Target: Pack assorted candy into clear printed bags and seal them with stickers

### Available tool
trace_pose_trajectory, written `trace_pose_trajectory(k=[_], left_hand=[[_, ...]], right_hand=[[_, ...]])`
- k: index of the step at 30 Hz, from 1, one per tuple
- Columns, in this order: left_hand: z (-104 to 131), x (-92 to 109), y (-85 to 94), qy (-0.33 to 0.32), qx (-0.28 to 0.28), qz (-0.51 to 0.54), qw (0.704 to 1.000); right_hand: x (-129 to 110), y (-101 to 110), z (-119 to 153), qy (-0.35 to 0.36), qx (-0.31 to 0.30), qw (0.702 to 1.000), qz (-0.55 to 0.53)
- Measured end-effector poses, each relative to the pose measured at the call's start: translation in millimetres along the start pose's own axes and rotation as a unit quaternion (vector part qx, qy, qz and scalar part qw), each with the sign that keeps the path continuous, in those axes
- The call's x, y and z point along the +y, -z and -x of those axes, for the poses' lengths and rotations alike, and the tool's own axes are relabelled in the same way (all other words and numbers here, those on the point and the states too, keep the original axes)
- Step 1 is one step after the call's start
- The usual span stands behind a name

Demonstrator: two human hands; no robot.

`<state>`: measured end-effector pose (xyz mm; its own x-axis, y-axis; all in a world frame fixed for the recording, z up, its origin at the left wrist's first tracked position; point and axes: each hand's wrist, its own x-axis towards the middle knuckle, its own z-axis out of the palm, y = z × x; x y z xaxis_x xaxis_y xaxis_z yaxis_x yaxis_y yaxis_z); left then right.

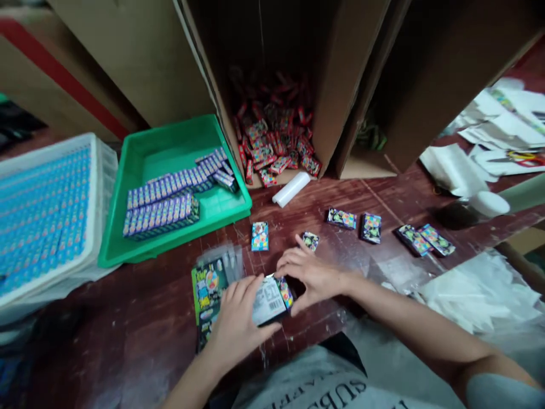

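A flat packet with a white, barcoded face (pixel 269 301) lies on the table between my hands. My left hand (pixel 240 318) grips its left side, fingers along the upper edge and thumb along the lower one. At the packet's right end is a small colourful box (pixel 284 291). My right hand (pixel 309 272) holds that box between its fingers and thumb, the index finger raised. Just beyond those fingers lies another small box (pixel 310 241), partly covered. Beside my left hand is a stack of black and green printed bags (pixel 208 284) with clear ends, partly hidden by the hand.
A green tray (pixel 174 253) of purple boxes and a white crate (pixel 96 187) of blue boxes stand left. Small boxes (pixel 371 228) lie right of centre. Behind are cartons (pixel 349 85), one with red packets (pixel 276 142). Right are a jar (pixel 481 205), plastic bags (pixel 477 295) and scissors (pixel 525 159).
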<state>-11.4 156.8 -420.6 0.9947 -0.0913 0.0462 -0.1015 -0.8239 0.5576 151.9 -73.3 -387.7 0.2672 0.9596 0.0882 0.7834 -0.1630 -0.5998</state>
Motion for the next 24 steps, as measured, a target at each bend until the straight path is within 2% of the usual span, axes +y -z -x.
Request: trace_pose_trajectory(k=[4,6,8,10,12,13,15,16,18,20,22,24], left_hand=[[-10,-1,-10.4,0.03,0.035,-0.02,0.999],[-12,-2,-14.9,0.031,0.043,-0.037,0.998],[-17,-4,-16.0,0.003,0.042,-0.056,0.998],[-33,-6,-9.6,-0.054,0.046,-0.074,0.995],[-70,-8,5.7,-0.124,0.062,-0.092,0.986],[-98,-7,15.6,-0.156,0.072,-0.101,0.98],[-166,-3,35.5,-0.197,0.089,-0.125,0.968],[-203,1,44.0,-0.21,0.103,-0.143,0.962],[-274,11,55.0,-0.196,0.126,-0.209,0.95],[-329,18,57.6,-0.147,0.126,-0.282,0.94],[-364,16,53.3,-0.091,0.111,-0.33,0.933],[-381,8,45.9,-0.059,0.101,-0.346,0.931]], right_hand=[[0,-10,3,-0.057,0.068,0.996,0.029],[-3,-16,10,-0.069,0.076,0.993,0.052],[-3,-15,18,-0.058,0.058,0.994,0.067],[4,-2,23,-0.076,0.083,0.99,0.083],[26,29,27,-0.142,0.171,0.968,0.115],[43,52,28,-0.192,0.227,0.945,0.138],[87,106,33,-0.314,0.321,0.875,0.183],[111,135,36,-0.392,0.347,0.828,0.202],[160,190,41,-0.466,0.376,0.771,0.217],[201,234,39,-0.513,0.389,0.733,0.218],[234,265,27,-0.541,0.387,0.715,0.214],[259,286,8,-0.553,0.377,0.712,0.213]])
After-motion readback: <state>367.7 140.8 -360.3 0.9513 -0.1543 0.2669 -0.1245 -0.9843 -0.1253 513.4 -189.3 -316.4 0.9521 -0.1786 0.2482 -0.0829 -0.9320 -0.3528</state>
